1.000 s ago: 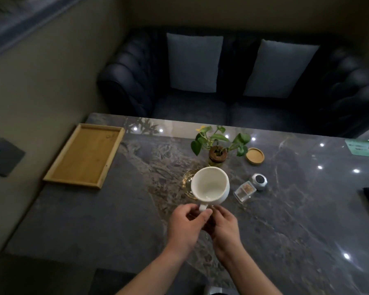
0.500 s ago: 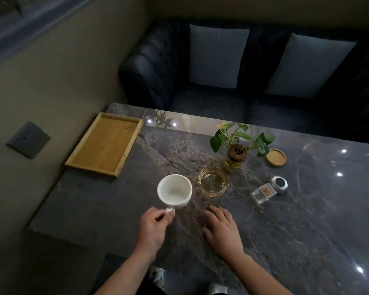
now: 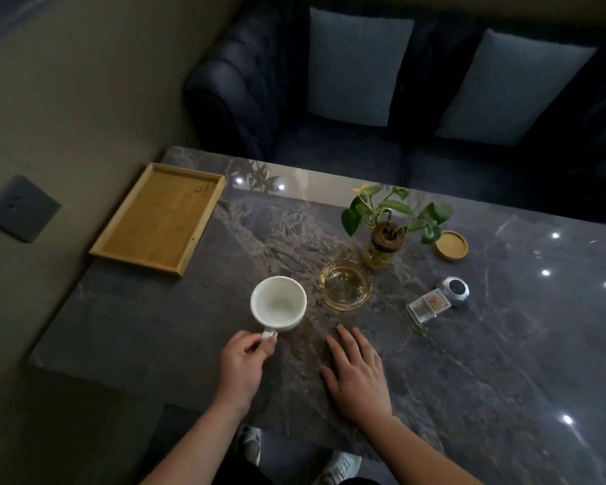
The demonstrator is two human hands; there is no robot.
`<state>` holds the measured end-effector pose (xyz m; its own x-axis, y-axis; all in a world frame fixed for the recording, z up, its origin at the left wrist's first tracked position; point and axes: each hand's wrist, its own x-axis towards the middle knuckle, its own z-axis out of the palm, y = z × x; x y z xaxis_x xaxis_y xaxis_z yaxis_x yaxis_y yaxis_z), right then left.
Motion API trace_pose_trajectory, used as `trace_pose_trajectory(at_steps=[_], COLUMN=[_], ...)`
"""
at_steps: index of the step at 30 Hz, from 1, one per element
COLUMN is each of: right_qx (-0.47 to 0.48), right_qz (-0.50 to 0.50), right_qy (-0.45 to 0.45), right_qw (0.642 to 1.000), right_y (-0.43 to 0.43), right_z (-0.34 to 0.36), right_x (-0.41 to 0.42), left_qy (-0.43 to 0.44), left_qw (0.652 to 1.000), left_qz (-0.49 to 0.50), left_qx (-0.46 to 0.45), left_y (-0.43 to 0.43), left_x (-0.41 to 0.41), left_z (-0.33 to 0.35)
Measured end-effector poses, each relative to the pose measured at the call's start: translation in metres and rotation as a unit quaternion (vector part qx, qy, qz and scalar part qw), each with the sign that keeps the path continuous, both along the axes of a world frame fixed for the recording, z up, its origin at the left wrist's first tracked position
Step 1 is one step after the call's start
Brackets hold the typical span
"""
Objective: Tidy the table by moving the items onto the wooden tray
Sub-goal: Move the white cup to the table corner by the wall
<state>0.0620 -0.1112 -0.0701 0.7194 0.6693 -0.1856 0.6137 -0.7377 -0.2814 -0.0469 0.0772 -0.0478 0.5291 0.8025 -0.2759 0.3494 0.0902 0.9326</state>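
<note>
My left hand point(image 3: 244, 365) pinches the handle of an empty white mug point(image 3: 279, 302) held near the table's front middle. My right hand point(image 3: 357, 372) lies flat on the dark marble table point(image 3: 469, 362), fingers spread, holding nothing. The wooden tray point(image 3: 158, 218) sits bare at the table's far left corner, up and left of the mug. To the mug's right stands an amber glass ashtray point(image 3: 345, 289). Behind that is a small plant in a glass jar point(image 3: 385, 236). Farther right lie a round wooden coaster point(image 3: 451, 245), a small clear box point(image 3: 428, 304) and a silver faceted gadget point(image 3: 454, 290).
A dark leather sofa point(image 3: 245, 99) with two grey cushions runs along the far side of the table. A beige wall with a dark switch plate point(image 3: 20, 208) lies to the left. My shoes point(image 3: 336, 467) show below the table's front edge.
Both hands held the mug's handle at first; my right hand let go and went flat on the table. My left hand carried the mug left, away from the ashtray.
</note>
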Motion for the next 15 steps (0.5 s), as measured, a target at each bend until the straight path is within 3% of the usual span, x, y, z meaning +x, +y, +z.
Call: trace_pose_trajectory(at_steps=[8, 15], right_qx=[-0.007, 0.081], right_qz=[0.004, 0.136], right_qy=[-0.009, -0.032], right_qw=[1.000, 0.987], right_y=[0.005, 0.072], right_z=[-0.005, 0.002], right_x=[-0.004, 0.001], left_qy=[-0.025, -0.045], left_qw=[0.999, 0.996], left_qz=[0.017, 0.059], left_qx=[-0.036, -0.051], left_y=[0.011, 0.030], left_x=[-0.008, -0.026], left_z=[-0.007, -0.002])
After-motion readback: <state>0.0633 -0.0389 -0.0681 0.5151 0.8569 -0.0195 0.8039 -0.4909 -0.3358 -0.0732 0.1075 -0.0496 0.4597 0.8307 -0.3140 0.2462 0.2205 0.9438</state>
